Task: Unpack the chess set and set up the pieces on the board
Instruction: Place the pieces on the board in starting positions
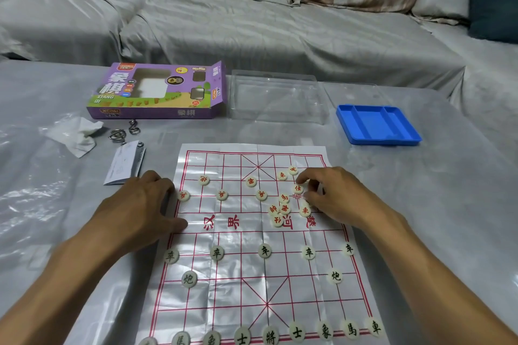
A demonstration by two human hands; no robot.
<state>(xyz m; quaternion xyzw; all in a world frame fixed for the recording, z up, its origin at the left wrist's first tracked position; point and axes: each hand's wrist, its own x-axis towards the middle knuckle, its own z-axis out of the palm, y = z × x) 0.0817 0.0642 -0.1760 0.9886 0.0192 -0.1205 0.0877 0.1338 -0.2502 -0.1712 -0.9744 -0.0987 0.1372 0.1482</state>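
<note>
Board [252,283]: flat at bench [434,204] near edge.
Black pieces [265,251]: set on near half.
Red pieces [284,208]: far half, some clustered right.
Left hand [143,204]: open, pressing board's left edge.
Right hand [333,196]: fingers curled over red cluster; grip unclear.
Box [159,92]: far left.

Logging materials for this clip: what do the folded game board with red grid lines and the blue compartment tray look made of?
Folded game board with red grid lines: thin glossy plastic sheet or coated paper, judging by creases and glare. Blue compartment tray: probably rigid moulded plastic, uniform colour, smooth raised rims.

Soft, dim indoor light; glare streaks the glossy board [252,274] and plastic table cover [42,204]; edges bow slightly.
</note>
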